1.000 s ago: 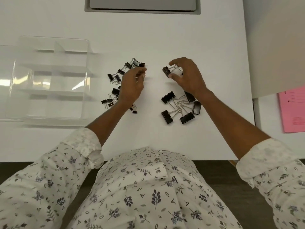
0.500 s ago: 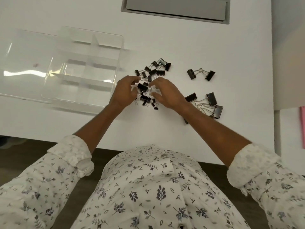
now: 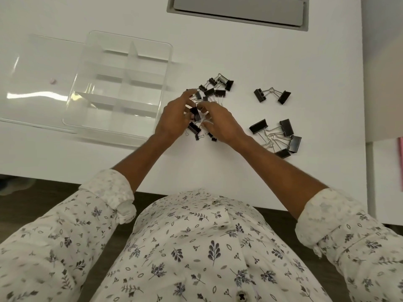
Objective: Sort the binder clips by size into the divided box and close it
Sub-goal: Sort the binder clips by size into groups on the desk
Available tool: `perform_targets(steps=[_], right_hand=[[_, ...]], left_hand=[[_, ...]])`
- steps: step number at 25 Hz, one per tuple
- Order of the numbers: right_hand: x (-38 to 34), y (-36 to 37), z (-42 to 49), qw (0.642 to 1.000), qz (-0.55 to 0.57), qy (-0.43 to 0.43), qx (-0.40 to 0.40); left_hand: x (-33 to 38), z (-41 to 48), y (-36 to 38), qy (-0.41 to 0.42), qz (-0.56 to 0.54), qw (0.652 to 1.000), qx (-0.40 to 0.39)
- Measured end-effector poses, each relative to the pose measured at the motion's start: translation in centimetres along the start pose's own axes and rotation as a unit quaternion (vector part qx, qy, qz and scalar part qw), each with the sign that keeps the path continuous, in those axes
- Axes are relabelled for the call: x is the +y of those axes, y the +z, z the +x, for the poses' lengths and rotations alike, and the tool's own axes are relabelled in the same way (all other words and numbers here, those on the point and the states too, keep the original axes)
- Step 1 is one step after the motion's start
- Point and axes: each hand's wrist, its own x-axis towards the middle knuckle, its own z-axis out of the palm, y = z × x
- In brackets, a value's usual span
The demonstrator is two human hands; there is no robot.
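Note:
A clear divided box (image 3: 162,88) stands open on the white table (image 3: 283,51) at the left, its compartments empty and its clear lid (image 3: 39,62) lying flat to the left. A pile of small and medium black binder clips (image 3: 218,86) lies right of the box. My left hand (image 3: 172,120) and my right hand (image 3: 222,124) meet over the near part of this pile, fingertips pinched around one medium clip (image 3: 195,113). Two large clips (image 3: 272,95) lie apart to the right. Several more large clips (image 3: 281,136) lie tangled beside my right wrist.
A grey recessed panel (image 3: 237,9) sits in the table at the far edge. A second white surface (image 3: 383,83) adjoins on the right, with a pink sheet (image 3: 400,149) at the frame edge. The table's near edge runs just in front of my body.
My right hand left two large clips at the right and moved left to the small-clip pile. Both hands now work there together. The view has shifted left, so the box is seen more fully.

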Motion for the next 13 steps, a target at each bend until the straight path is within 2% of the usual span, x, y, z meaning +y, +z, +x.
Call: perform_targets(steps=[3, 8, 13], right_hand=[[0.0, 0.2, -0.2, 1.000, 0.011, 0.003, 0.005], [0.0, -0.3, -0.5, 0.997, 0.020, -0.024, 0.065], [1.0, -1.8, -0.9, 0.994, 0.012, -0.049, 0.099]], left_hand=[[0.0, 0.2, -0.3, 0.033, -0.047, 0.998, 0.002], [0.1, 0.9, -1.0, 0.076, -0.118, 0.990, -0.004], [1.2, 1.0, -0.9, 0.002, -0.244, 0.970, -0.009]])
